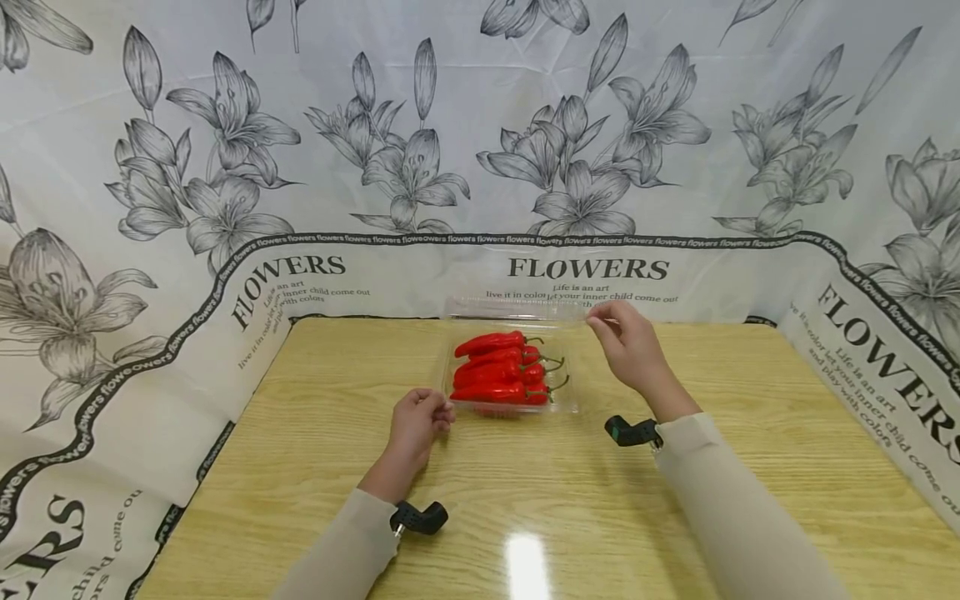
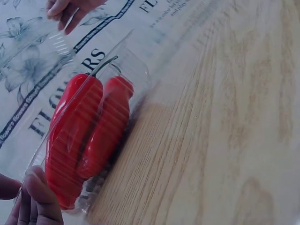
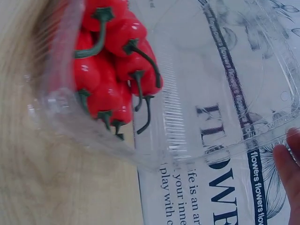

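Note:
A clear plastic clamshell box (image 1: 567,392) holds several red peppers (image 1: 491,373) with green stems, lying side by side. Its hinged lid (image 1: 517,310) stands raised on the far side. My left hand (image 1: 415,425) pinches the box's near left corner; in the left wrist view, thumb and fingers (image 2: 40,194) grip the rim. At the lid's right edge, my right hand (image 1: 630,348) pinches the plastic between thumb and fingers. The right wrist view shows those fingertips (image 3: 286,164) at the lid's (image 3: 206,108) border, partly cut off by the frame.
The box stands on a light wooden table (image 1: 525,475) near its back edge. A white cloth (image 1: 420,275) printed with flowers and lettering hangs behind and along both sides. Each wrist carries a small black camera mount (image 1: 630,431).

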Motion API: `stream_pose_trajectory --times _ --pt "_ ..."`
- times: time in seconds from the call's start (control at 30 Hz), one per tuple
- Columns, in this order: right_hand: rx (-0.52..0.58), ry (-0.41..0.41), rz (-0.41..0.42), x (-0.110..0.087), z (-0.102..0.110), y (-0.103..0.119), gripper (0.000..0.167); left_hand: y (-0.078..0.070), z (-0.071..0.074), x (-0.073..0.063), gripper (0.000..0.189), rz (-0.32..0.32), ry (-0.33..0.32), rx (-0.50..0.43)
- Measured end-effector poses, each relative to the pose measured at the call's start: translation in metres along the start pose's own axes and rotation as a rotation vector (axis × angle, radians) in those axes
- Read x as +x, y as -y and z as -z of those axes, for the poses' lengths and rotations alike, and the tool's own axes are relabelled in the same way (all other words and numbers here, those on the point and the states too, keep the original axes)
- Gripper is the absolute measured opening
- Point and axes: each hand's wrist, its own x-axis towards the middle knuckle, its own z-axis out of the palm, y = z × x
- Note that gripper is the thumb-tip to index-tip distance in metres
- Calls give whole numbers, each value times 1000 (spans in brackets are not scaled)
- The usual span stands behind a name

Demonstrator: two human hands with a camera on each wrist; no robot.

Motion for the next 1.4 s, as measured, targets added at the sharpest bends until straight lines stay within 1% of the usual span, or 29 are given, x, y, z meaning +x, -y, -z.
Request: stream_pose_trajectory --times 0.2,0.43,0.57,0.7,0.87,0.93,1.1,1.2,1.3,1.4 --pt "86 4 -109 19 5 -1 31 -2 2 -6 5 26 31 35" --pt "128 6 -210 35 4 -4 40 -3 5 -12 5 39 79 77" --pt "177 0 -259 43 3 -5 41 -4 8 -15 8 47 100 93" --pt "241 -24 -303 54 1 -6 39 -3 10 -16 5 44 123 101" --pt "349 -45 -392 69 -3 -4 37 -4 12 -18 3 53 140 118" --pt "368 -50 -421 74 -4 -3 38 -5 13 -18 3 58 146 127" --pt "356 -60 -459 87 -9 -1 42 -7 15 -20 3 59 155 140" --pt "346 -83 -469 93 -11 -3 40 -7 16 -20 0 58 159 134" --pt "362 -107 -483 96 -15 -6 37 -5 16 -19 2 51 167 134" --pt "372 -101 -489 98 -20 -9 37 -4 18 -18 4 44 170 132"
